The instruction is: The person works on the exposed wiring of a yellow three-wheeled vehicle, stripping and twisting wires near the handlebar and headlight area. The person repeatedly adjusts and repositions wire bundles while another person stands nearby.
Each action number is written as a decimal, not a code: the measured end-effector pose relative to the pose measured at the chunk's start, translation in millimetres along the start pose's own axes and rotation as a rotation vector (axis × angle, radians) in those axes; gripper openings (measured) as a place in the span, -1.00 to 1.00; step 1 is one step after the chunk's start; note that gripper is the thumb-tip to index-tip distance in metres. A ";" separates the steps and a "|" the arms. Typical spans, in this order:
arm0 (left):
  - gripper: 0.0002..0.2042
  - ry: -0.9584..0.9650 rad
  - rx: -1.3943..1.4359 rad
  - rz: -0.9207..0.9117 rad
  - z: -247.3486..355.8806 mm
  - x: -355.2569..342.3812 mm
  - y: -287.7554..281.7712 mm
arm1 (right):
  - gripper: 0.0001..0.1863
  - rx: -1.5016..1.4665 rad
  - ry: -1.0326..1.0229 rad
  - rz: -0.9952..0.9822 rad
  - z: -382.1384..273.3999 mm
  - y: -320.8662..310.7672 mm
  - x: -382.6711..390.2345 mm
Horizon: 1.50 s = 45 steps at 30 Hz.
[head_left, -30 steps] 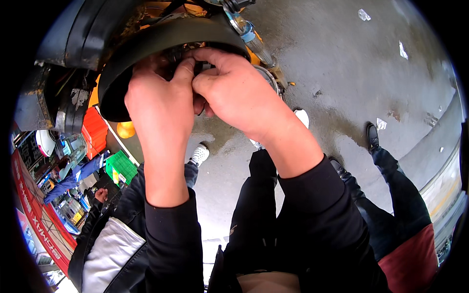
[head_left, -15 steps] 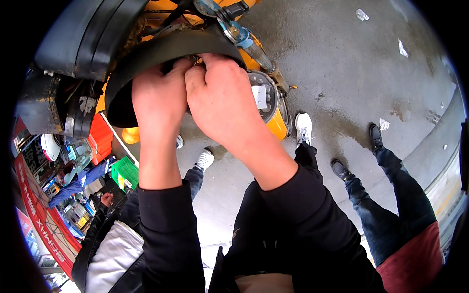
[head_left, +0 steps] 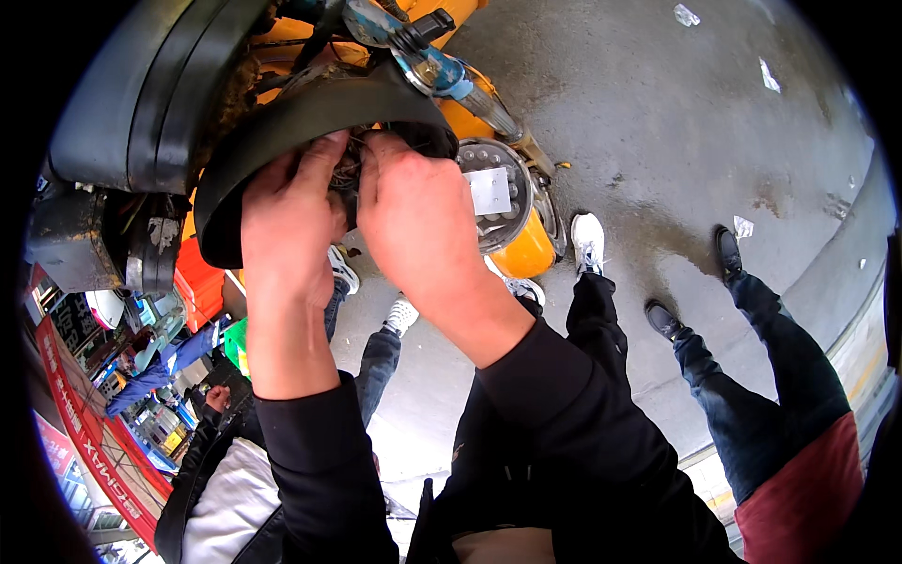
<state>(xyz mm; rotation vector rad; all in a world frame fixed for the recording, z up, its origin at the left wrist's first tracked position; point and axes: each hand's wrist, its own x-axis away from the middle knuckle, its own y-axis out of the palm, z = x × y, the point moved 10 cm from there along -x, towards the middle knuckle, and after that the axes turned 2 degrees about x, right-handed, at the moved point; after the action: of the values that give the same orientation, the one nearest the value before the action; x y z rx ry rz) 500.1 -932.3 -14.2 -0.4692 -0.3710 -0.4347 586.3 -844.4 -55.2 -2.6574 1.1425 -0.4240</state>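
Head view shows my left hand point(head_left: 287, 211) and right hand point(head_left: 418, 221) side by side, fingertips pinched on the wires point(head_left: 349, 169) under the black fender point(head_left: 282, 122) (by the round headlight point(head_left: 498, 193)), so I judge the fiddling unfinished.

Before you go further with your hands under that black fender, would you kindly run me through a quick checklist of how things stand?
1. Left hand on the work: ok, its fingers reach under the curved black fender.
2. Right hand on the work: ok, its fingertips are beside the left hand's, at the same spot.
3. View of the part being handled: not ok, both hands and the fender hide it.
4. Grip on the part: cannot tell, the fingertips are out of sight.
5. Space around: not ok, a bystander's legs in jeans stand close on the right.
6. Round headlight: ok, clear of both hands.
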 end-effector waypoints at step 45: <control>-0.84 -0.071 0.164 0.051 -21.6 11.5 -8.1 | -0.81 -0.177 0.023 -0.081 -18.9 -4.8 -8.6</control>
<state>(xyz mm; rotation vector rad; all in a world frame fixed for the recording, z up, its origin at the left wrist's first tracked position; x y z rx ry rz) 511.2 -953.3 -24.2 -0.3338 -0.4585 -0.3353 577.3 -836.4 -37.7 -2.8662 1.1305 -0.3844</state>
